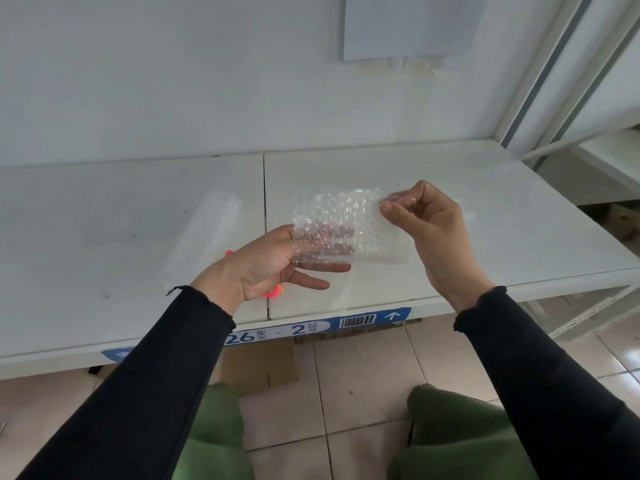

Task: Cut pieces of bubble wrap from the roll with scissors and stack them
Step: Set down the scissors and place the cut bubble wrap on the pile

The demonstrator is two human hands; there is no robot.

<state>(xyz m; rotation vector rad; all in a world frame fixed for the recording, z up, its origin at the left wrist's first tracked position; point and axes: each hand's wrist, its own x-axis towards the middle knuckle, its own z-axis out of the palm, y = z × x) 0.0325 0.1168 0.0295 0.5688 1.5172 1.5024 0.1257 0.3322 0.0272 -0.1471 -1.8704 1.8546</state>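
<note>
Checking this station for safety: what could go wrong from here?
The scissors lie near the front edge of the shelf, mostly hidden under the left hand; a wrist could knock them off. The right hand only pinches a corner of the bubble wrap piece, so it might slip.

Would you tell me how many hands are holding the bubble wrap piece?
2: the left hand grips the piece at its lower left, the right hand pinches its top right corner.

White wall, white shelf top, beige tiled floor, metal shelving at right.
</note>
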